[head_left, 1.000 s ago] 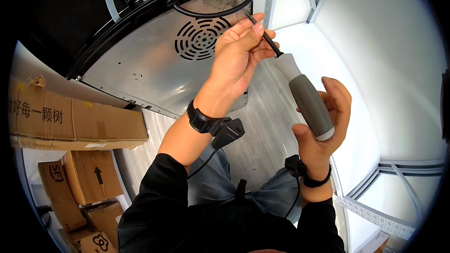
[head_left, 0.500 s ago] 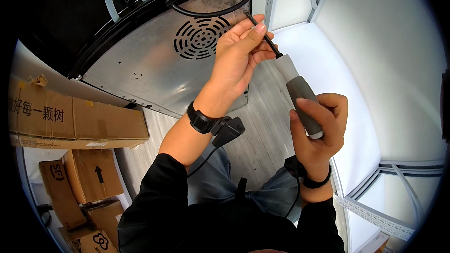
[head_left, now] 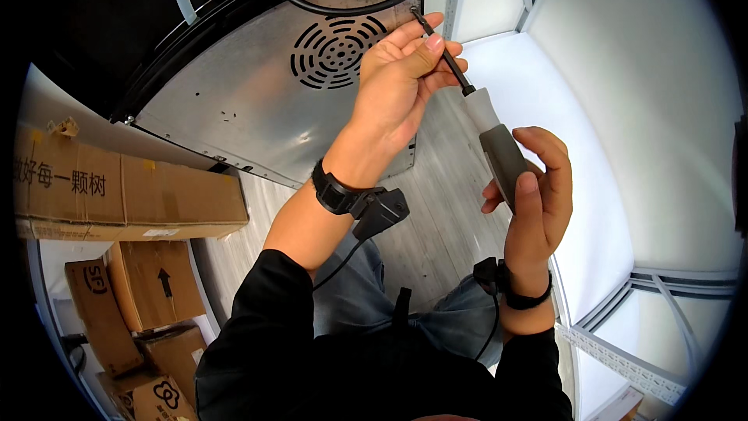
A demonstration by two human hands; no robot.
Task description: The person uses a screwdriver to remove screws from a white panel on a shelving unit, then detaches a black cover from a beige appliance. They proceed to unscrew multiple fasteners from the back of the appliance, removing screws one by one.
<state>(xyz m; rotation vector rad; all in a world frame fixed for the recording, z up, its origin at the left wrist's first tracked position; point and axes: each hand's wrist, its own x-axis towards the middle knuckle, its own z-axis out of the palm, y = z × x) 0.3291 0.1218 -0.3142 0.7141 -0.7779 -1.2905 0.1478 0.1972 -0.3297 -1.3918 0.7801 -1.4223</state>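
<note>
One screwdriver (head_left: 481, 109) slants to the metal panel's (head_left: 257, 101) right edge, tip contact unclear; the left hand's (head_left: 393, 82) fingers pinch its shaft (head_left: 460, 75), the right hand's (head_left: 541, 206) loosely grasp the handle (head_left: 502, 154), hiding its butt.

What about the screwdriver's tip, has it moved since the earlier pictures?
No: the screwdriver's tip stays up and right of the round vent, with no clear shift either way.

Tilted grey-handled screwdriver (head_left: 481, 109), black-shafted
</note>
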